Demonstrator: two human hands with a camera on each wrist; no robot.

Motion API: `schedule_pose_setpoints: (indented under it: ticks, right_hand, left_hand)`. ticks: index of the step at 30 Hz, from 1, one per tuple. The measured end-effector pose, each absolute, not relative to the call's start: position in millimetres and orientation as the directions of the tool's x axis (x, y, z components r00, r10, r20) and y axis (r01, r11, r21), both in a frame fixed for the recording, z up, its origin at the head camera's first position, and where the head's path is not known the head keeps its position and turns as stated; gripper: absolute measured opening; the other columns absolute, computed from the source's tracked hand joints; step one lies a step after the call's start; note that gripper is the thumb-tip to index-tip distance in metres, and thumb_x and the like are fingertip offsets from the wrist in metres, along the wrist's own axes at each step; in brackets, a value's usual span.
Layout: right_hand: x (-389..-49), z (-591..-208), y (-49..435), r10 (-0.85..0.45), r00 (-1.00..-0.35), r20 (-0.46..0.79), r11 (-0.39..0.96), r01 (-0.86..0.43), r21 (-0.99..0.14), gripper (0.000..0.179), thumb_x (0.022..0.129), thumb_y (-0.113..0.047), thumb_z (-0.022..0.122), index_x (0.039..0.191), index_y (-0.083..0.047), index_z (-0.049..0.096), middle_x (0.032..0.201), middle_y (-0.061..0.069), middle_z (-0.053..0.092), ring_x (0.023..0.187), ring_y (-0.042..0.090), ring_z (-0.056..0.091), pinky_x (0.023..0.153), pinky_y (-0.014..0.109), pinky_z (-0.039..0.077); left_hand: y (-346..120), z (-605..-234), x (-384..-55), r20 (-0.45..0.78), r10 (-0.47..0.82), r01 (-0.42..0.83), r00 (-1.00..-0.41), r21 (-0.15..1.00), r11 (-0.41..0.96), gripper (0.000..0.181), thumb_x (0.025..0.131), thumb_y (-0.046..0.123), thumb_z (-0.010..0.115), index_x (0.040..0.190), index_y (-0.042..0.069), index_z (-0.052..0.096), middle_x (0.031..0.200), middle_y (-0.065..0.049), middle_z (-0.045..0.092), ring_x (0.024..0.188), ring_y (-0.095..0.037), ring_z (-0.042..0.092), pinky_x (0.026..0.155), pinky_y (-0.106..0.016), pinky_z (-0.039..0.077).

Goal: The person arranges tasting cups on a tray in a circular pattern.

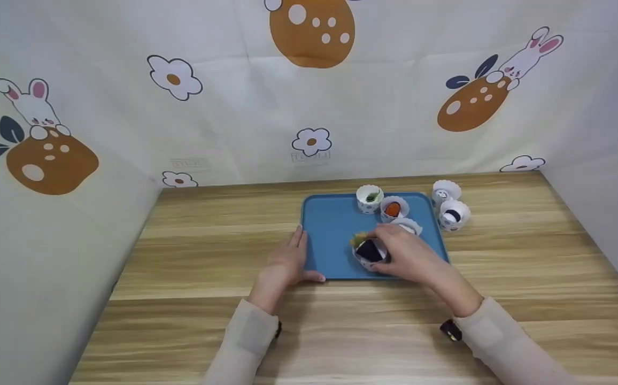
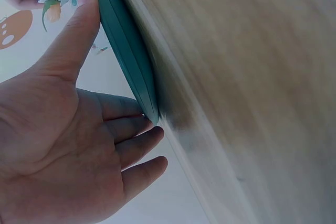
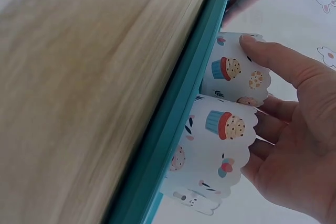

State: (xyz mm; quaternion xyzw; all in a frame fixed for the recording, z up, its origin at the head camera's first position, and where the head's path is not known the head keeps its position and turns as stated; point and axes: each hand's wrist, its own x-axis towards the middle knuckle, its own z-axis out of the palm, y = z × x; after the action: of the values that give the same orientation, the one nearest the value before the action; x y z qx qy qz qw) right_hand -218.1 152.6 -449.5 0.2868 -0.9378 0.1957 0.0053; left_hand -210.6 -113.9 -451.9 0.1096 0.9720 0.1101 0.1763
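My right hand pinches a white paper cup near the front of a blue tray, thumb on its near side and fingers behind. A black-and-white wedge like a toy rice ball and a yellow-green piece show in its mouth. Beside it, in the right wrist view, stands another cupcake-print paper cup, hidden under my hand in the head view. My left hand rests against the tray's front left corner, fingers fairly straight along the left side and thumb at the front edge.
Along the tray's back right stand a cup with a green piece, a cup with an orange piece and a partly covered white cup. Two more cups stand on the wooden table off the tray's right side. A printed curtain hangs behind.
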Motion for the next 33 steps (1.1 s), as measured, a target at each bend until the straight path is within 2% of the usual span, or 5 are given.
schedule_pose_setpoints:
  ticks: [3, 7, 18, 33]
  right_hand:
    - [-218, -449, 155, -0.537, -0.836, 0.111, 0.77, -0.539, -0.34, 0.058, 0.079, -0.028, 0.084, 0.126, -0.003, 0.061, 0.134, 0.022, 0.061, 0.132, 0.04, 0.053, 0.112, 0.053, 0.042]
    - [-217, -450, 158, -0.546, -0.831, 0.108, 0.773, -0.55, -0.316, 0.059, 0.079, -0.03, 0.084, 0.126, -0.003, 0.061, 0.136, 0.023, 0.059, 0.134, 0.041, 0.05, 0.113, 0.053, 0.041]
    - [-217, -450, 162, -0.57, -0.812, 0.126, 0.76, -0.579, -0.294, 0.067, 0.077, -0.031, 0.085, 0.13, 0.001, 0.059, 0.137, 0.021, 0.058, 0.133, 0.04, 0.05, 0.113, 0.052, 0.041]
    - [-215, -445, 168, -0.567, -0.809, 0.152, 0.752, -0.585, -0.305, 0.061, 0.077, -0.033, 0.085, 0.126, -0.005, 0.063, 0.132, 0.017, 0.062, 0.13, 0.036, 0.053, 0.107, 0.053, 0.047]
  left_hand:
    - [-113, -453, -212, -0.315, 0.252, 0.179, -0.915, 0.242, 0.953, 0.112, 0.08, 0.053, 0.078, 0.157, -0.003, 0.019, 0.167, -0.02, 0.013, 0.155, -0.033, 0.019, 0.125, -0.042, 0.025]
    - [-113, -453, -212, -0.318, 0.245, 0.179, -0.916, 0.224, 0.958, 0.113, 0.079, 0.055, 0.078, 0.157, -0.003, 0.019, 0.167, -0.019, 0.013, 0.155, -0.032, 0.019, 0.125, -0.042, 0.025]
    - [-112, -450, -211, -0.336, 0.24, 0.17, -0.911, 0.226, 0.959, 0.112, 0.081, 0.053, 0.077, 0.158, -0.003, 0.017, 0.167, -0.019, 0.012, 0.155, -0.032, 0.017, 0.126, -0.041, 0.022]
    - [-114, -454, -212, -0.307, 0.254, 0.184, -0.917, 0.239, 0.953, 0.112, 0.08, 0.054, 0.078, 0.156, -0.004, 0.02, 0.167, -0.021, 0.014, 0.154, -0.033, 0.02, 0.125, -0.044, 0.025]
